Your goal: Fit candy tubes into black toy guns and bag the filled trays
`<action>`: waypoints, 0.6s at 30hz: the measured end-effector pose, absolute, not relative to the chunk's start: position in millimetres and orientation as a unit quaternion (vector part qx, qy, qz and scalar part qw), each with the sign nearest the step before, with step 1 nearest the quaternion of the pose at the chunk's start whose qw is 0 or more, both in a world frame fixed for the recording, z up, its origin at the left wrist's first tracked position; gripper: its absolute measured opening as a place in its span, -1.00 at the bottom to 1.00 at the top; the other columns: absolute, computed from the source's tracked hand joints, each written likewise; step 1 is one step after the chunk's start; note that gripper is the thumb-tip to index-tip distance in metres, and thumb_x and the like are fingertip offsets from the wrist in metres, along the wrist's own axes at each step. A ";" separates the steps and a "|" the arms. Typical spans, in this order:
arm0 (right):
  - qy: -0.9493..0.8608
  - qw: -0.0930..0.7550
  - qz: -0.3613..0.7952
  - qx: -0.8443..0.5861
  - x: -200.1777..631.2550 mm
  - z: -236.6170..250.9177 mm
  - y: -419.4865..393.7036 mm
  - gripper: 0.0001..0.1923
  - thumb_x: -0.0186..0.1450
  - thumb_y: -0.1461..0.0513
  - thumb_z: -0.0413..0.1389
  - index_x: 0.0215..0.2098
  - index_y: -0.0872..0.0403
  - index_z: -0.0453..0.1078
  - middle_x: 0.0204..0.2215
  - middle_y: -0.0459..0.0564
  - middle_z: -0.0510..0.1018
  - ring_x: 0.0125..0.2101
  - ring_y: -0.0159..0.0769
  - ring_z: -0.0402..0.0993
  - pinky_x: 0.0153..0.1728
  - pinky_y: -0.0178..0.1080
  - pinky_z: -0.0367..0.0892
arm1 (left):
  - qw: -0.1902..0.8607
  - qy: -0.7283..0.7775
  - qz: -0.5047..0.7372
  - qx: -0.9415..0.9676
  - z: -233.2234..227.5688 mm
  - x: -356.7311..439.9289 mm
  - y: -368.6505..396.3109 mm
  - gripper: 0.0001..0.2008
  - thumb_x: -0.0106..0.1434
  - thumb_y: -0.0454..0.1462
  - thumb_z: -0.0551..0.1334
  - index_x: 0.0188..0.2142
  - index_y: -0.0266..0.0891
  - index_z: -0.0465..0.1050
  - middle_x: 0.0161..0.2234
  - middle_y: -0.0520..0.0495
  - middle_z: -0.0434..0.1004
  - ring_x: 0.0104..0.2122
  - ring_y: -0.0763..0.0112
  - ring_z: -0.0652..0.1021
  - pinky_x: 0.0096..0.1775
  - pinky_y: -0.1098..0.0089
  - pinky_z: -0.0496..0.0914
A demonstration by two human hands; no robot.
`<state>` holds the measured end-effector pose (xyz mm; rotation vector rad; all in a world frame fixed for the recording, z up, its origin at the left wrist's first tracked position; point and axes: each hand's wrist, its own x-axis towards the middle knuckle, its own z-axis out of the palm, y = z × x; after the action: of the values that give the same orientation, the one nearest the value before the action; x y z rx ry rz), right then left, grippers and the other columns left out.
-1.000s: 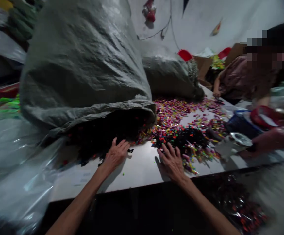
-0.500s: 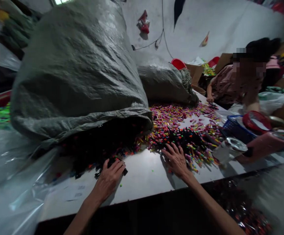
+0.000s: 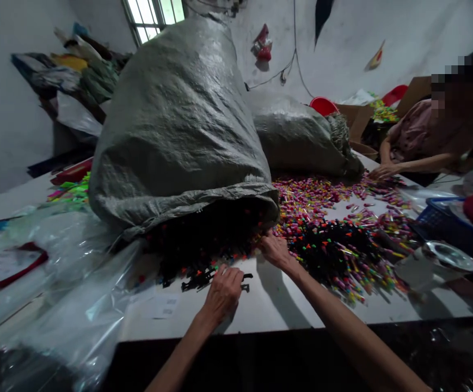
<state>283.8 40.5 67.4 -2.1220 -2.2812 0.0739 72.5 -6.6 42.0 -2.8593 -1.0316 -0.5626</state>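
My left hand [image 3: 225, 288] is on the white table with its fingers curled over a small black plastic piece [image 3: 247, 276], whose end sticks out to the right. More black pieces [image 3: 197, 280] with orange tips lie left of it, spilling from the mouth of a big grey-green woven sack [image 3: 187, 125]. At the right corner of that mouth is my right hand [image 3: 276, 251], its fingers bent together at the edge of the pile; what they pinch, if anything, is hidden. A heap of black pieces [image 3: 334, 242] lies to its right, over small pink and yellow capsule-like pieces [image 3: 301, 198].
A second sack [image 3: 301, 130] lies behind. Clear plastic sheeting [image 3: 73, 294] covers the table's left side. At right stand a whitish, shiny-topped container [image 3: 436, 267] and a blue basket [image 3: 444, 220]. Across the table, a co-worker's hands [image 3: 385, 170] are at the capsule-like pieces.
The view has swung left. My right hand has moved from the black heap leftward to the sack's mouth, its fingers drawing together. My left hand stays by the black pieces before the sack.
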 end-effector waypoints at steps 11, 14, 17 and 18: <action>-0.750 0.031 0.035 -0.659 247.7 59.6 37.3 -0.58 0.23 0.33 -0.05 0.07 0.15 0.14 -0.03 0.22 0.37 -0.19 -0.19 0.44 -0.28 -0.26 0.24 | -0.537 -0.540 -0.361 -0.539 43.5 74.2 -43.2 -0.66 0.08 -0.03 0.23 -0.38 -0.30 0.47 -0.57 -0.01 0.47 -0.57 0.42 0.47 -0.52 0.46 0.33; -0.747 0.031 0.044 -0.662 250.1 55.5 26.5 -0.64 0.25 0.36 -0.09 0.03 0.10 0.15 -0.03 0.18 0.36 -0.20 -0.21 0.44 -0.27 -0.26 0.24 | -0.562 -0.535 -0.372 -0.509 47.3 68.4 -48.6 -0.64 0.05 -0.03 0.26 -0.37 -0.32 0.46 -0.48 -0.09 0.54 -0.50 0.40 0.52 -0.47 0.46 0.37; -0.746 0.039 0.057 -0.662 250.4 54.4 24.0 -0.65 0.27 0.39 -0.13 0.02 0.12 0.16 -0.02 0.20 0.35 -0.15 -0.17 0.41 -0.24 -0.22 0.24 | -0.571 -0.529 -0.364 -0.512 54.2 66.6 -52.5 -0.62 0.04 -0.06 0.27 -0.29 -0.33 0.49 -0.47 -0.12 0.55 -0.48 0.40 0.53 -0.44 0.45 0.38; -0.748 0.042 0.063 -0.659 249.5 54.8 25.0 -0.66 0.27 0.40 -0.14 0.00 0.14 0.18 -0.05 0.20 0.37 -0.14 -0.16 0.41 -0.22 -0.21 0.24 | -0.561 -0.532 -0.358 -0.524 56.3 66.6 -53.3 -0.62 0.05 -0.06 0.26 -0.27 -0.33 0.50 -0.48 -0.11 0.55 -0.48 0.40 0.53 -0.44 0.45 0.38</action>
<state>249.5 25.0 54.8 -2.0170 -2.2894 0.1913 66.6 -53.3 56.3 -2.7411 -2.7838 -1.8722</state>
